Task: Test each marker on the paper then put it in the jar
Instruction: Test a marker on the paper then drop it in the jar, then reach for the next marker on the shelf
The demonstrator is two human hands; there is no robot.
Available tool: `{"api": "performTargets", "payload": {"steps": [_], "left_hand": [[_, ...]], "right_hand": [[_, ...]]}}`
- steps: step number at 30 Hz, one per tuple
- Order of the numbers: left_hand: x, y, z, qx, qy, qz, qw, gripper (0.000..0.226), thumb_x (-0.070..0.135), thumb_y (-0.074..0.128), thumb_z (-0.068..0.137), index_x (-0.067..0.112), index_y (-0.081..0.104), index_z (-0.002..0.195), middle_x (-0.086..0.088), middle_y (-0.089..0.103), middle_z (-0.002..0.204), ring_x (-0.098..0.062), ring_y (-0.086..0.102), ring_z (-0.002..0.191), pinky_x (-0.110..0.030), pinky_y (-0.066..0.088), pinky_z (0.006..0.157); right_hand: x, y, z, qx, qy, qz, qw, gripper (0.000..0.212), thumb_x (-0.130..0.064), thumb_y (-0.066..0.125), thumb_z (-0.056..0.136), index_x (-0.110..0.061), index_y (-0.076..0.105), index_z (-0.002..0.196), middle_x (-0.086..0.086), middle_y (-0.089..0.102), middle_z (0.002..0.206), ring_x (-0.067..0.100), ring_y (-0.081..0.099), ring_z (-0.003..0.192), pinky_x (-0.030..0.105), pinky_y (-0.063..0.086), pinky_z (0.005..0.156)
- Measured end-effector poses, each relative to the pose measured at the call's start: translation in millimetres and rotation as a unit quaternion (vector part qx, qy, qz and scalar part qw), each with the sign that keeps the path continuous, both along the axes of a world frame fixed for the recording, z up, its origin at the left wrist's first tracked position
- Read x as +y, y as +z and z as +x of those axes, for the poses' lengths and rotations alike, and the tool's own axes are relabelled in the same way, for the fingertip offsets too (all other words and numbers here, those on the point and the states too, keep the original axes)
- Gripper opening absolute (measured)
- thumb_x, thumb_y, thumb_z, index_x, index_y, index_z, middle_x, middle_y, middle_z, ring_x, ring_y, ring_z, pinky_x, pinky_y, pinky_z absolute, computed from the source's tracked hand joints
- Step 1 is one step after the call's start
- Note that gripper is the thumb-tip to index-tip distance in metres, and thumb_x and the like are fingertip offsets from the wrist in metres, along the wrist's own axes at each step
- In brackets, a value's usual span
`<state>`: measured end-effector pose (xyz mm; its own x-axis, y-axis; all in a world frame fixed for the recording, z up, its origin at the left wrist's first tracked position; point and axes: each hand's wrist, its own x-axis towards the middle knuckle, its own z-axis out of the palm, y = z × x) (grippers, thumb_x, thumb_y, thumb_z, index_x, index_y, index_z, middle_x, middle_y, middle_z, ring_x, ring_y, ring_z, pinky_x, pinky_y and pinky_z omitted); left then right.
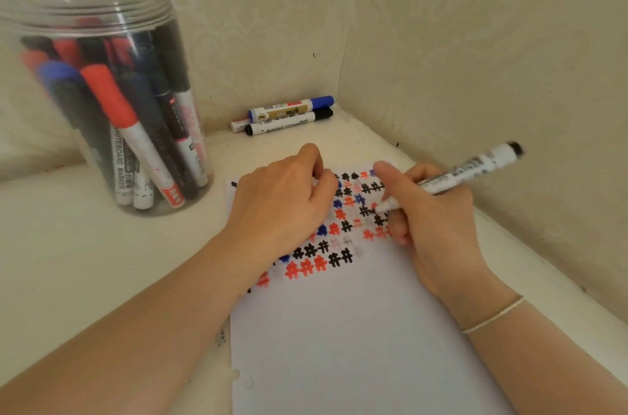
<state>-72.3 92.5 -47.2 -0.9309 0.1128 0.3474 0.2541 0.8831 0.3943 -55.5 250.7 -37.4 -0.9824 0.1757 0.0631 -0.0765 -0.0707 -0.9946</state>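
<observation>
Right hand [431, 210] grips black whiteboard marker [455, 176], tip on marked paper [356, 329]. Left hand [285, 203], fingers curled, presses paper. Jar [102, 91] at ten o'clock; spare markers [289, 115] at twelve.

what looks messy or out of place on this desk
Small dark ink specks dot the cream desk just off the white paper's left edge, and a black mark sits beside its top left corner.

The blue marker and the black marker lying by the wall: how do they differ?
The blue marker has a blue cap and gold label; the black marker has a black cap and plain white barrel. Blue lies nearer the wall, black in front. Both lie capped, side by side, caps pointing right.
</observation>
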Motion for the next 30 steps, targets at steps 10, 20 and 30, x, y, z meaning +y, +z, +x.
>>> {"api": "performTargets", "payload": {"steps": [10,20,30], "left_hand": [[-4.8,4.7,6.5,-0.063,-0.138,0.15,0.977,0.039,0.033,0.056,0.093,0.04,0.042,0.128,0.021,0.061,0.101,0.004,0.056,0.091,-0.007,0.04,0.078],[-3.4,7.3,8.0,-0.082,-0.137,0.161,0.974,0.03,0.033,0.07,0.083,0.039,0.045,0.098,0.028,0.066,0.091,0.018,0.055,0.086,0.002,0.036,0.072],[-3.8,10.0,13.5,-0.041,-0.206,0.208,0.955,0.019,0.042,0.048,0.092,0.032,0.056,0.104,0.006,0.064,0.081,-0.014,0.057,0.064,-0.023,0.045,0.056]], "right_hand": [[9.5,4.2,-4.5,-0.006,0.059,-0.247,0.967,0.023,-0.011,0.049,0.093,-0.004,0.056,0.072,0.009,0.06,0.061,0.02,0.055,0.048,0.027,0.05,0.049],[7.4,1.9,-4.2,-0.003,0.039,-0.135,0.99,0.03,-0.005,0.063,0.086,-0.009,0.046,0.061,0.005,0.055,0.051,0.012,0.043,0.036,0.022,0.038,0.038],[14.5,4.8,-6.1,-0.023,0.134,-0.221,0.966,0.033,-0.029,0.051,0.091,-0.003,0.053,0.071,0.014,0.065,0.063,0.022,0.057,0.047,0.027,0.049,0.049]]}}
